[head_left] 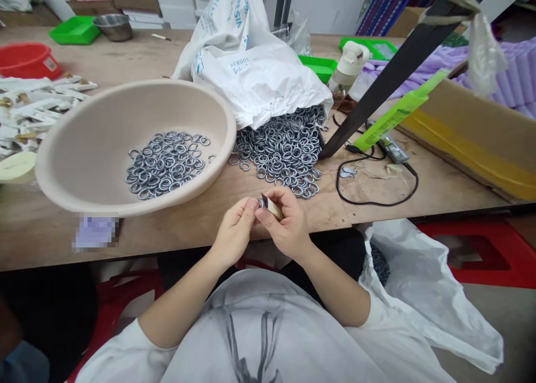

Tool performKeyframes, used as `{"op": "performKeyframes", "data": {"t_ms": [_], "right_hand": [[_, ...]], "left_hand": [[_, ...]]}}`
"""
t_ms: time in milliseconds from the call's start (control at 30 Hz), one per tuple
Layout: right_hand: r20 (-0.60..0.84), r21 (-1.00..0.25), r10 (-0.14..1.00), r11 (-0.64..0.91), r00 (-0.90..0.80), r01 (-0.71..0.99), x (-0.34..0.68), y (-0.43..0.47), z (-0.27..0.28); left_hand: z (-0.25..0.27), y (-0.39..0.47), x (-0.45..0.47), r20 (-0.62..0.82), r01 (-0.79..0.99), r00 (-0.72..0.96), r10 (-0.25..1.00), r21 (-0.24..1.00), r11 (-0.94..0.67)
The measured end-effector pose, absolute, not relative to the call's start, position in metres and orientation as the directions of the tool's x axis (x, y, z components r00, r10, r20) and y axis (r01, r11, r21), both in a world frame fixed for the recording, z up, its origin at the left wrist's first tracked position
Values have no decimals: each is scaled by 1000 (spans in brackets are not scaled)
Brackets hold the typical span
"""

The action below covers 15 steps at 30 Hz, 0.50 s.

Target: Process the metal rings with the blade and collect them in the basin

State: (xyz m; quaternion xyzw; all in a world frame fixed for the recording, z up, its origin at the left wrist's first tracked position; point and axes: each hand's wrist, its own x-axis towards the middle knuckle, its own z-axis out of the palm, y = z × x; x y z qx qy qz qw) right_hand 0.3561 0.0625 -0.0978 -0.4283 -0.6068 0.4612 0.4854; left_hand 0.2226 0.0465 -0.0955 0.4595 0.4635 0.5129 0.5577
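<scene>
Pinched a gray bit (261,202) in left fingers (243,210), a pale piece (274,209) in right fingers (286,195), with piled rings (288,154) just past both.

A short cream tool (274,209) with a dark, pointed tip sits aslant at the center of the frame, its tip beside what appears to be a grey ring (260,202), though little of either shows. Just above and to the right, a dense heap of glossy grey rings (288,148) spreads, the pieces overlapping, some flat, others tilted on edge. Two loose rings (245,166) lie flat at the heap's left edge. Left of center, a smaller batch of matching rings (165,165) rests in a loose, jumbled pile, thinning toward its right end.
</scene>
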Motion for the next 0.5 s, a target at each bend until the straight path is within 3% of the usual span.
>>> {"op": "performKeyframes", "data": {"t_ms": [167,267,400,500], "right_hand": [[162,-981,969,179,-187,78,357,70,-106],[218,-958,952,251,-214,141,358,73,-105],[206,-954,953,246,-221,174,361,72,-102],[298,-886,923,363,-245,288,363,68,-99]], "left_hand": [[-98,44,236,-205,-446,31,978,873,197],[-97,44,237,-264,-495,-35,964,843,212],[-98,42,237,-283,-494,7,959,833,249],[-98,42,236,-301,-536,-1,954,805,253]]}}
